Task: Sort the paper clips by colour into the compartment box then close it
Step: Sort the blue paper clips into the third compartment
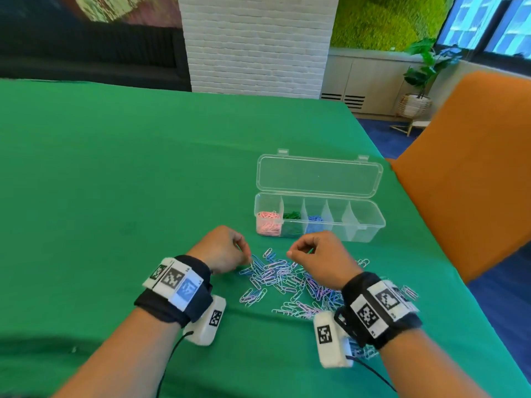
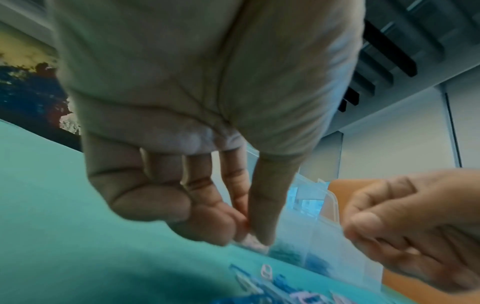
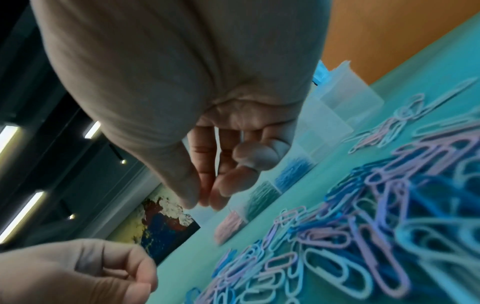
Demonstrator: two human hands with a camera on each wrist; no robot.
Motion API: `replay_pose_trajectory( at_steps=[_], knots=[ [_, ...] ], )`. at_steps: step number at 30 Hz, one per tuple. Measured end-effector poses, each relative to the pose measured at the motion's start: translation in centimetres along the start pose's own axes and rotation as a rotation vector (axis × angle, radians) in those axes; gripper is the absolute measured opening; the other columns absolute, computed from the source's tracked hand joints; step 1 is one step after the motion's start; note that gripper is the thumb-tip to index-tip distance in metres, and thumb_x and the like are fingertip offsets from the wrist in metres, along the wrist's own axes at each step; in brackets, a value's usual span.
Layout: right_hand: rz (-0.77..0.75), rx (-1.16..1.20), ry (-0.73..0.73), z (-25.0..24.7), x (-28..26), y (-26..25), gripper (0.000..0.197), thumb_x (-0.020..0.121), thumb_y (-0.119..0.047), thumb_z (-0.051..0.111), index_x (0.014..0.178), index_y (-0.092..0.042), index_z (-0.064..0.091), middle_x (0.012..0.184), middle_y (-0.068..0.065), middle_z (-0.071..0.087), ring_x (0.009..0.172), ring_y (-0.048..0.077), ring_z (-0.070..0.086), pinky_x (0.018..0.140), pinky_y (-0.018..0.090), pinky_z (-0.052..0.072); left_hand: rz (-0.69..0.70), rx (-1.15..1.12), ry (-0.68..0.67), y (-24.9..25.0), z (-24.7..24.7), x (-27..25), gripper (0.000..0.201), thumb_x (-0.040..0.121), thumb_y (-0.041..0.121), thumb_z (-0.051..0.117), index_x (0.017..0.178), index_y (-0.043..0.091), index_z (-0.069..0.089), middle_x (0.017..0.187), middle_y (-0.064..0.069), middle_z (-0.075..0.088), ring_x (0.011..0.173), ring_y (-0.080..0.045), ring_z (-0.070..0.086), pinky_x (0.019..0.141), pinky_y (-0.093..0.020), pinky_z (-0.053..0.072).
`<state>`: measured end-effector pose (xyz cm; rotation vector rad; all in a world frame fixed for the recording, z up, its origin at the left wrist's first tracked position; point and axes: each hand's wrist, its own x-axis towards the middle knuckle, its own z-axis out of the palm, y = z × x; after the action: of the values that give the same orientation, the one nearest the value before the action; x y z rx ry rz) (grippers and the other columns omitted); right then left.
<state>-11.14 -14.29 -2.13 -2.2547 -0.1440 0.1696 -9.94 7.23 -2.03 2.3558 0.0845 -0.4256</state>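
Observation:
A clear compartment box [image 1: 370, 225] stands on the green table with its lid [image 1: 319, 176] lying open behind it. Its three left compartments hold pink clips [image 1: 268, 224], green clips [image 1: 291, 222] and blue clips [image 1: 314, 222]; the two right ones hold nothing. A mixed pile of paper clips [image 1: 287, 280] lies in front of it. My left hand [image 1: 245, 258] pinches at the pile's left edge, fingers curled. My right hand [image 1: 290, 254] hovers over the pile, thumb against fingertips. A thin pale green sliver shows in each curl, seemingly a clip. Neither pinch [image 2: 249, 232] [image 3: 202, 202] shows its contents in the wrist views.
An orange chair [image 1: 465, 168] stands close by the table's right edge, just behind the box. A few stray clips [image 1: 363, 262] lie right of the pile. The green cloth [image 1: 115, 168] stretches wide to the left and far side.

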Motion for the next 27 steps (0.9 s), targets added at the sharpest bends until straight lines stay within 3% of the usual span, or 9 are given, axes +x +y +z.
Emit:
replay_pose_trajectory(
  at_steps=[6, 10, 14, 17, 22, 27],
  knots=[
    [0.0, -0.281, -0.025, 2.1, 3.4, -1.0, 0.013, 0.092, -0.022, 0.065, 0.083, -0.018, 0.073, 0.083, -0.003, 0.07, 0.08, 0.014, 0.065, 0.084, 0.036, 0.056, 0.032, 0.074, 0.053, 0.1, 0.8, 0.6, 0.015, 0.084, 0.017, 0.075, 0.087, 0.025, 0.063, 0.088, 0.002, 0.065, 0.069, -0.01, 0.057, 0.062, -0.024, 0.043],
    [-0.014, -0.435, -0.075, 2.7, 4.6, -1.8, 0.013, 0.091, -0.017, 0.061, 0.081, -0.02, 0.07, 0.085, -0.003, 0.07, 0.083, 0.018, 0.066, 0.083, 0.04, 0.057, 0.159, 0.189, 0.05, 1.0, 1.5, 0.9, 0.021, 0.088, 0.01, 0.067, 0.098, 0.028, 0.068, 0.109, 0.004, 0.061, 0.097, -0.014, 0.058, 0.089, -0.03, 0.048],
    [-0.043, -0.522, -0.21, 2.7, 5.2, -2.0, 0.004, 0.088, -0.02, 0.068, 0.086, -0.023, 0.066, 0.092, -0.005, 0.067, 0.088, 0.016, 0.064, 0.085, 0.039, 0.056, 0.155, 0.314, 0.007, 1.2, 2.2, 1.2, 0.023, 0.087, 0.005, 0.064, 0.09, 0.028, 0.068, 0.101, 0.005, 0.068, 0.096, -0.016, 0.063, 0.093, -0.036, 0.052],
    [-0.003, -0.551, -0.251, 2.6, 5.2, -1.6, 0.007, 0.087, -0.02, 0.071, 0.086, -0.021, 0.065, 0.088, -0.005, 0.065, 0.087, 0.016, 0.063, 0.085, 0.038, 0.056, 0.151, 0.383, 0.009, 1.4, 2.5, 1.1, 0.016, 0.087, 0.01, 0.068, 0.096, 0.022, 0.072, 0.103, 0.002, 0.07, 0.097, -0.019, 0.064, 0.094, -0.039, 0.052],
    [0.03, -0.606, -0.315, 2.0, 4.7, -1.7, 0.007, 0.086, -0.009, 0.065, 0.081, -0.013, 0.067, 0.086, 0.003, 0.069, 0.085, 0.02, 0.066, 0.081, 0.036, 0.057, 0.15, 0.476, 0.034, 1.7, 2.8, 0.6, 0.014, 0.09, 0.011, 0.062, 0.098, 0.013, 0.072, 0.098, -0.004, 0.071, 0.091, -0.024, 0.066, 0.087, -0.042, 0.056],
    [0.066, -0.494, -0.248, 1.6, 4.7, -2.1, 0.017, 0.081, -0.014, 0.071, 0.072, -0.015, 0.057, 0.072, 0.004, 0.059, 0.068, 0.018, 0.056, 0.068, 0.032, 0.054, 0.162, 0.434, 0.013, 1.6, 2.6, 0.4, 0.013, 0.09, 0.011, 0.056, 0.09, 0.017, 0.068, 0.091, -0.001, 0.068, 0.087, -0.022, 0.064, 0.084, -0.039, 0.055]
  ],
)
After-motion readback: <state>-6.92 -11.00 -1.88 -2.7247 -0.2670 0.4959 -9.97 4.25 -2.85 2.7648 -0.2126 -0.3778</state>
